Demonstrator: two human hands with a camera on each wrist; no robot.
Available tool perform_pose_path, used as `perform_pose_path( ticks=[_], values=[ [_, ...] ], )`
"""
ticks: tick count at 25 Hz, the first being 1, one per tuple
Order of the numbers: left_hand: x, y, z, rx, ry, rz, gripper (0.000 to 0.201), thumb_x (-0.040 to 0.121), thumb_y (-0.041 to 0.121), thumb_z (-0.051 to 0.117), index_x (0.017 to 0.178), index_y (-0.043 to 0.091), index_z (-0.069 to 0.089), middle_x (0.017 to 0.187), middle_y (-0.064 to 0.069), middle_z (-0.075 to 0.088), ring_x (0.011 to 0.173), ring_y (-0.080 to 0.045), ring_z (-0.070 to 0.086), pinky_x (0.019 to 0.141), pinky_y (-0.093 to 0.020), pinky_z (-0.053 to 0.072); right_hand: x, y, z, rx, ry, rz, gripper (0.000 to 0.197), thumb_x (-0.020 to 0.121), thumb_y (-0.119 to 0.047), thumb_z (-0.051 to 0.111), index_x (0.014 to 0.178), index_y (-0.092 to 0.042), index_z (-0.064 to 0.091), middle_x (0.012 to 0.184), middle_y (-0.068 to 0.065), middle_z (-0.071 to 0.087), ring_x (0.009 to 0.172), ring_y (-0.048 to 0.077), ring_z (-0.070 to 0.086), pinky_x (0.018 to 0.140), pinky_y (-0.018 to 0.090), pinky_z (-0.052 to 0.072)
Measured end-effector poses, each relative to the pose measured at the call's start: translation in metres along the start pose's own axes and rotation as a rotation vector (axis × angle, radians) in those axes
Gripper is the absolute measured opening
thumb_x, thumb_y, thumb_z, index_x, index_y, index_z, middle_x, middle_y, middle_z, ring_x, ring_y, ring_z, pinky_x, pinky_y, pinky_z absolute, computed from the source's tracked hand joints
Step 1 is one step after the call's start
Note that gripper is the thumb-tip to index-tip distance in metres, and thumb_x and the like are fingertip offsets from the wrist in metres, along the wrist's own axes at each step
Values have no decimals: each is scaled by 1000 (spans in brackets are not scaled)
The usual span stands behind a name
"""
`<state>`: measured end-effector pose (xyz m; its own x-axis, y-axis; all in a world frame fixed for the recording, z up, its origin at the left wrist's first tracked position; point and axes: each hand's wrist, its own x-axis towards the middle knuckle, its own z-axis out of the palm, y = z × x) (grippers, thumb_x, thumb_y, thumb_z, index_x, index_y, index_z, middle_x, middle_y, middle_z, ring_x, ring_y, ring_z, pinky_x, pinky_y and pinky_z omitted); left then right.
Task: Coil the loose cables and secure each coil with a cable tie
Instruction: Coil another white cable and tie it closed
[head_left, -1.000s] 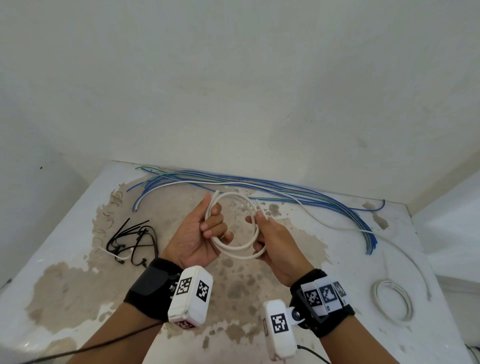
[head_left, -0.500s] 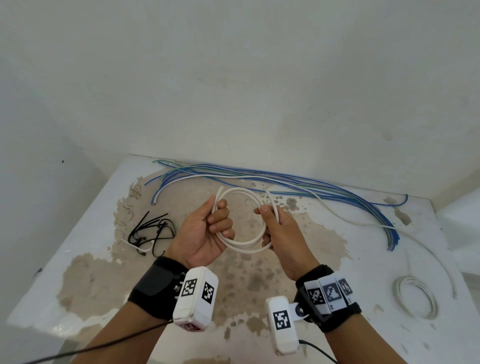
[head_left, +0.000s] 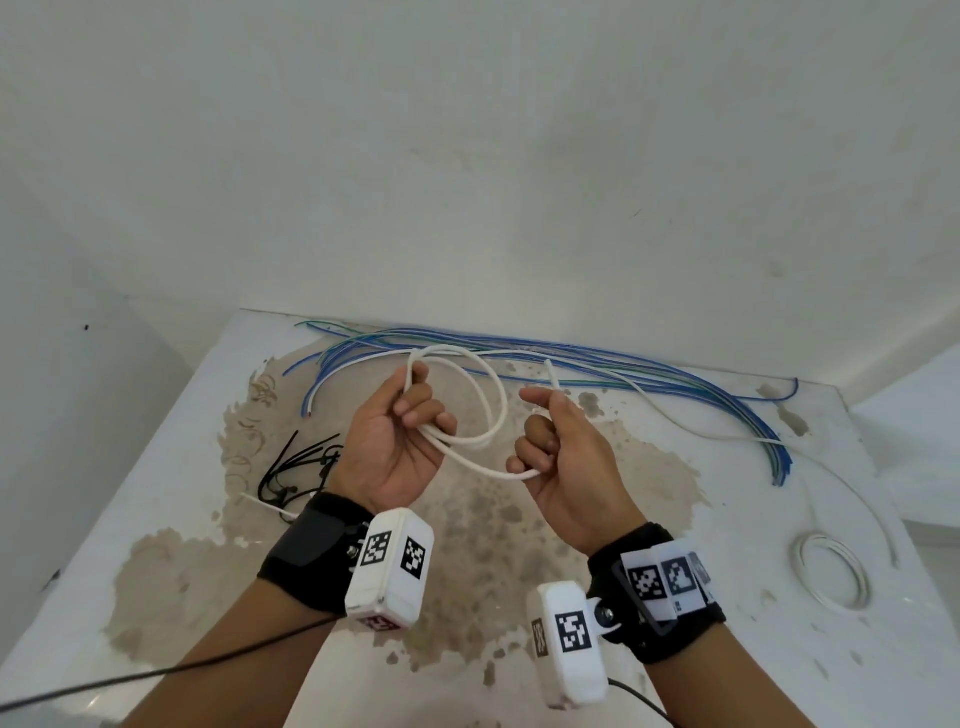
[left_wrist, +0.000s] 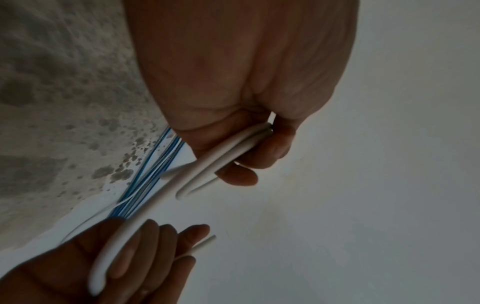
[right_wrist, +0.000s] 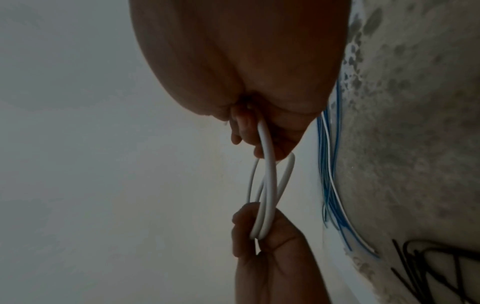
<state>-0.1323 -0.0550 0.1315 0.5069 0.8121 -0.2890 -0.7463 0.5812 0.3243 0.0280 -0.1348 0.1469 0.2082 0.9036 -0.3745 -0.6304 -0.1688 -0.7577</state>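
both hands (head_left: 566, 457) gripping white cable (head_left: 488, 410), loops half-coiled above table (head_left: 156, 499)

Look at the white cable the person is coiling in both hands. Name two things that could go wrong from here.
1. The left hand grips the white cable loops at one spot only, untied, so they may spring open.
2. The right hand holds the tail, its free end sticking up; reaching for the black cable ties on the table frees a hand, and the coil could unwind.
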Motion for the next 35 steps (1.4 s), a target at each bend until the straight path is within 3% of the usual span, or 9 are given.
perform_pose_path(
  ticks=[3,6,8,11,15,21,28,32,35],
  values=[
    [2,12,-1,5,29,24,18,95,27,48,86,16,59,58,10,45,48,-1,48,65,-25,57,-2,0,7,-68,19,16,33,112,-29,31,118,-8,56,61,-4,23,49,12,21,52,27,37],
    [5,21,-6,0,18,-1,15,93,25,51,85,16,60,56,10,45,44,-2,46,57,-23,55,1,1,11,-88,74,45,30,111,-30,34,113,-9,55,60,-4,24,47,11,21,48,27,34],
    [5,23,-10,19,-28,-65,10,86,20,67,87,15,59,53,9,43,40,-3,43,49,-20,50,6,2,13,-40,109,48,23,110,-27,36,101,-12,51,60,-4,26,45,11,21,46,26,31],
    [4,30,-17,60,-139,-236,30,68,14,90,81,13,63,51,7,42,39,-3,42,44,-20,46,14,0,10,-109,116,-25,18,108,-17,39,92,-15,48,67,-3,41,49,10,31,47,26,35],
    [4,42,-20,153,-181,-388,24,75,18,86,79,13,62,51,9,31,40,-4,26,38,-19,39,20,-3,3,-276,72,-81,13,104,-16,55,103,-10,66,82,0,61,63,13,54,62,29,52],
    [1,47,-22,184,-168,-492,26,74,18,87,77,15,61,53,10,25,40,-3,21,34,-16,30,20,6,10,-450,41,-104,18,103,-16,56,109,-8,71,75,-2,59,67,12,56,68,27,53],
    [2,39,-21,86,-135,-272,28,72,23,88,74,17,60,48,9,26,40,-4,17,34,-16,27,16,8,18,-379,117,-54,24,109,-20,42,116,-13,64,81,0,45,61,11,51,62,29,53],
    [3,31,-15,-70,-69,-38,36,100,36,46,71,20,57,43,7,33,41,-5,15,35,-15,25,16,11,22,-127,114,84,15,106,-20,51,116,-10,56,64,-4,38,48,9,41,50,27,47],
    [5,27,-10,-162,-79,64,41,104,38,37,73,19,56,45,7,34,42,-5,17,38,-15,28,14,14,23,38,63,174,11,103,-19,55,110,-10,55,59,-5,32,42,7,35,46,24,43]
  ],
)
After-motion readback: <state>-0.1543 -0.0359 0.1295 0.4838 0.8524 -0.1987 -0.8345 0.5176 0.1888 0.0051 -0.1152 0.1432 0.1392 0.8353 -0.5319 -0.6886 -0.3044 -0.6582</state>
